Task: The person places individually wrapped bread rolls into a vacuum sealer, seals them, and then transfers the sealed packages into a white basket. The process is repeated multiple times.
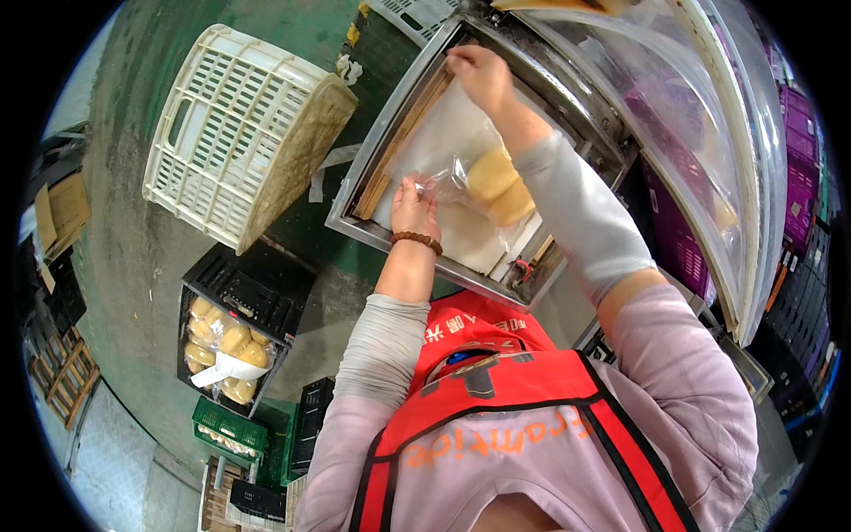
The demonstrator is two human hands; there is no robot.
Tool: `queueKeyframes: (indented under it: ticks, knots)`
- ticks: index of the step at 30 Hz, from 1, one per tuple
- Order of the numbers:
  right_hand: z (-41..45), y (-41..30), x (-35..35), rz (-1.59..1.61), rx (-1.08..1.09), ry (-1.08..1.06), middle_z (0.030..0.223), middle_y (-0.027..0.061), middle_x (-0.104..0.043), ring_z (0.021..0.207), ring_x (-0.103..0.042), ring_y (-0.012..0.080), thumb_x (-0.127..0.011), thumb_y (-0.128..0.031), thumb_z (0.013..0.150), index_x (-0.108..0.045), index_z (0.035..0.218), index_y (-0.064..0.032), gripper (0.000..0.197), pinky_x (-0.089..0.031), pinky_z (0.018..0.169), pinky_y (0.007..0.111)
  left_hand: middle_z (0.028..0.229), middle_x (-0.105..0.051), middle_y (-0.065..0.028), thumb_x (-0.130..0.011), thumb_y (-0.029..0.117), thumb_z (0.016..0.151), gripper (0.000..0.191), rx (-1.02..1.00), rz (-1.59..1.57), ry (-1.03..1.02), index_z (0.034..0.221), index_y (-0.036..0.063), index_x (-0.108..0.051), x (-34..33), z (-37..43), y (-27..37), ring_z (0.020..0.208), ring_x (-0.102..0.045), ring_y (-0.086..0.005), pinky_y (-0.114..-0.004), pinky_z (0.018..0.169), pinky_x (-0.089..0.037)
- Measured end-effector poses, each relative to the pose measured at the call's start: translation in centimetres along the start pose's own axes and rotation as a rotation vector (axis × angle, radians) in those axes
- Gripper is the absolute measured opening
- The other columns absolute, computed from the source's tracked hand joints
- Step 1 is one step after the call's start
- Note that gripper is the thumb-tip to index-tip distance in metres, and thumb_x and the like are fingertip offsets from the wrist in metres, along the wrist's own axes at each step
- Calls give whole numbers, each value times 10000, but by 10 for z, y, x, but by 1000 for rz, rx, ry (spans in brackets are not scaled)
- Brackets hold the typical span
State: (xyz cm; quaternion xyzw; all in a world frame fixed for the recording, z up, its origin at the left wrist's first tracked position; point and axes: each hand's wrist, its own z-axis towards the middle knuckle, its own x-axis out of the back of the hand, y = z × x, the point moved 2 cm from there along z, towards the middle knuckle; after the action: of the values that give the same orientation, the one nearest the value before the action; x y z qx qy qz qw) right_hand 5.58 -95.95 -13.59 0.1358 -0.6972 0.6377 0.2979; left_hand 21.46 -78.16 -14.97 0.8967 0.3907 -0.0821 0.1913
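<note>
A chamber vacuum sealer's metal tray (pixel 372 143) lies before me, its clear domed lid (pixel 691 126) raised at the right. On the white plate (pixel 459 233) inside rests a clear plastic bag (pixel 442 183) with pale yellow rounded pieces (pixel 492 176), possibly peeled potatoes. My left hand (pixel 415 213), with a brown bead bracelet, has its fingertips on the film at the bag's left end. At the far left corner of the chamber is my right hand (pixel 480 76), thumb and forefinger together beside a wooden-looking strip (pixel 407 143); whether it holds anything is unclear.
A white plastic crate (pixel 233 133) stands on its side on the green floor at left. Below it, a black crate (pixel 266 292) contains bagged yellow produce (pixel 236 342). Green crates (pixel 229 429) are at lower left, purple crates (pixel 798 166) at right. A cardboard box (pixel 66 213) sits far left.
</note>
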Motion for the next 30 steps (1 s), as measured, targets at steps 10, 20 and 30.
queueKeyframes:
  ticks: [10,20,30]
  knots:
    - [-30,24,23,-108,-295,-365,641,88,-605,597,-554,163,-582,-376,788,-631,732,1,385,-441,588,299,1071,-553,-27,-442,345,909,319,-33,-41,55,1085,84,-498,-7,2,7,964,-514,-158,-307,828,-337]
    - [-5,14,0,-278,-404,-440,743,129,-639,725,-611,267,-556,-411,770,-653,728,-45,381,-465,698,348,1131,-540,-7,-401,412,911,430,27,-66,104,1189,87,-443,-10,7,19,1046,-501,-134,-276,805,-317]
    - [-16,-33,-2,-665,609,-35,884,22,-605,837,-564,231,-584,-157,724,-613,887,-123,168,-455,695,328,1012,-557,-9,-408,396,913,363,-36,-80,121,1059,75,-497,-4,14,14,965,-527,-135,-263,747,-335]
